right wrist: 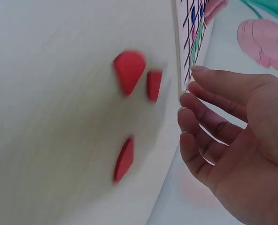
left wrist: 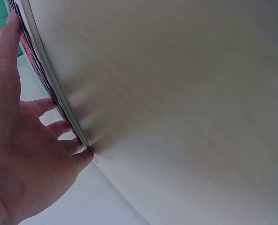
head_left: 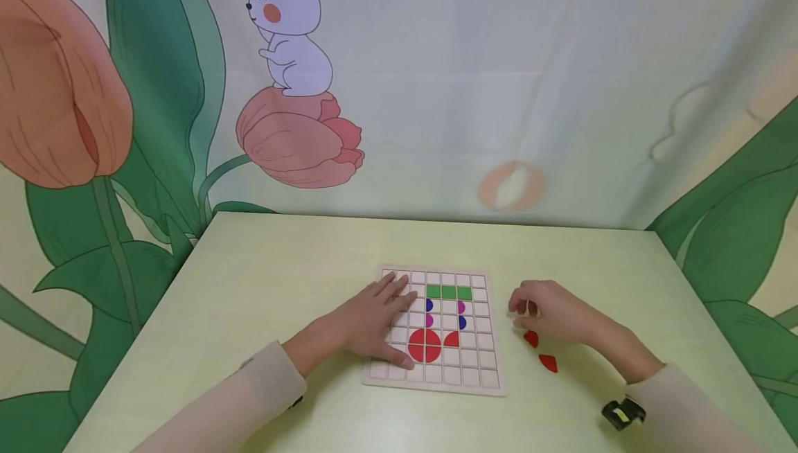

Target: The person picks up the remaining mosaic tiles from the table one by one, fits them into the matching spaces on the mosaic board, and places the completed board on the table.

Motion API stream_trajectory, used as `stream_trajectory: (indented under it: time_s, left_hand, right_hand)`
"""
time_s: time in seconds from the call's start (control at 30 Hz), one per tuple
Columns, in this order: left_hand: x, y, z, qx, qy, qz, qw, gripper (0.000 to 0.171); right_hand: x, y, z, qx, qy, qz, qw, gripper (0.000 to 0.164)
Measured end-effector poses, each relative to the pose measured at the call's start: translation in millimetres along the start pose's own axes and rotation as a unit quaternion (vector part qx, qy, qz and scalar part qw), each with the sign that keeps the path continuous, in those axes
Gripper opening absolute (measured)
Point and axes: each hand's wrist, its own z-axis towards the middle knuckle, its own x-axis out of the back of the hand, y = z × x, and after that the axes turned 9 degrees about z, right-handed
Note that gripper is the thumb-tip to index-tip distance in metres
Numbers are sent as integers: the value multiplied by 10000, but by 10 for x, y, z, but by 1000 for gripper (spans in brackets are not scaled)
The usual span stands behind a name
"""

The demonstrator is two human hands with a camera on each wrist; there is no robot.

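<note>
A white grid board lies on the table, and my left hand rests spread over its left side. On its squares sit green squares, small blue and magenta half circles, a red circle of quarter pieces and a single red quarter piece. My right hand hovers right of the board, fingers loosely bent, nothing between thumb and fingertips in the right wrist view. Near it lie loose red quarter pieces; the right wrist view shows three, one a wedge. The head view shows only two.
The pale table extends around the board, its far edge against a printed curtain with a rabbit and tulips. A black strap device is on the right wrist.
</note>
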Motion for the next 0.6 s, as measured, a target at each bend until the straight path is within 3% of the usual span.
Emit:
stream_trajectory:
  time_s: [0.23, 0.6]
  left_hand:
    - [17, -1, -3, -4, 0, 71, 10000, 124]
    - [29, 3, -7, -17, -11, 20, 10000, 123]
  right_hand:
    - [-6, 275, -326, -150, 126, 90, 9998, 22]
    - [-134, 275, -372, -5, 418, 131, 9990, 20]
